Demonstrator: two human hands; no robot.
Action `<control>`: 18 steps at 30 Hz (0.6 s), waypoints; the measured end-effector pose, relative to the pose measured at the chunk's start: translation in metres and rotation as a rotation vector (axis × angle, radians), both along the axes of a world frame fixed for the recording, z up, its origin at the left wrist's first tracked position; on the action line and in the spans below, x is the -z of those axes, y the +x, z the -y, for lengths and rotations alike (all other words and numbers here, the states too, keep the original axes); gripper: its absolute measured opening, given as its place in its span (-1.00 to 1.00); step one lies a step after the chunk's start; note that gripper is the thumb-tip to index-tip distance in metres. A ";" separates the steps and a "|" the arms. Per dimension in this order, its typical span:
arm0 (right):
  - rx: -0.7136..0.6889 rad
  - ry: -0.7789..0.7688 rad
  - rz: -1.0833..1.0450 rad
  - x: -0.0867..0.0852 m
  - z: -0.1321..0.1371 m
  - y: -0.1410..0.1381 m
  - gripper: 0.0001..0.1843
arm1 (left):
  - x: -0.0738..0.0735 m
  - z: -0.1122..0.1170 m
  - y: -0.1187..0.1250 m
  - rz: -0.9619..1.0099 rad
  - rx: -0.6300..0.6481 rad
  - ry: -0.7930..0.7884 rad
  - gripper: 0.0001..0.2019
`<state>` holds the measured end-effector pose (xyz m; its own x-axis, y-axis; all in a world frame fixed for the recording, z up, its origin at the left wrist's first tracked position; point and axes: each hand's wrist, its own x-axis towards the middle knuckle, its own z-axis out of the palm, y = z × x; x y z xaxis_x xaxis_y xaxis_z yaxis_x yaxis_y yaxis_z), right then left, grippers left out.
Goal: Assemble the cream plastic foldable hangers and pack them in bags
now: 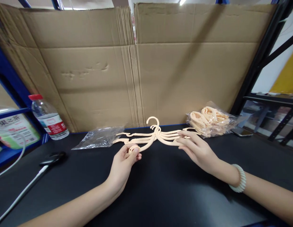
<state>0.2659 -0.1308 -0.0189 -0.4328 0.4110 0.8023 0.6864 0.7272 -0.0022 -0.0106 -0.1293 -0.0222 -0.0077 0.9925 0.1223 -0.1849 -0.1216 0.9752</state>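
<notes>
I have the left hand (124,159) just left of the frame's centre, its thumb and fingers pinched on the rounded end of the front hanger (148,144), a cream one. The right hand (198,148), right of centre, has its fingers gathered narrowly about that hanger's other end — whether they truly grip it I cannot tell from here. A pale ribbed bracelet (241,179) circles the right wrist.

The front hanger spans the middle of the frame, hook upward, with more cream hangers (169,136) fanned out close behind it. To their left I see a flattened clear plastic bag (96,138) lying on the black desk (160,195); to their right, a filled clear bag (209,118) of cream pieces, with a phone-like slab (242,131) just beside it.

Farther out, at the left, a red-capped bottle (50,119) stands near the desk's back edge. Below it in the frame lies a black device (53,158) — blurred on my side — with a white cable (23,189) running to the lower left. Brown cardboard (196,63) fills the upper frame.
</notes>
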 end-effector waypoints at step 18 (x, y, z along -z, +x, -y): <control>-0.453 -1.025 -1.350 0.004 -0.026 0.012 -0.58 | -0.008 0.004 0.003 0.020 -0.006 0.007 -0.59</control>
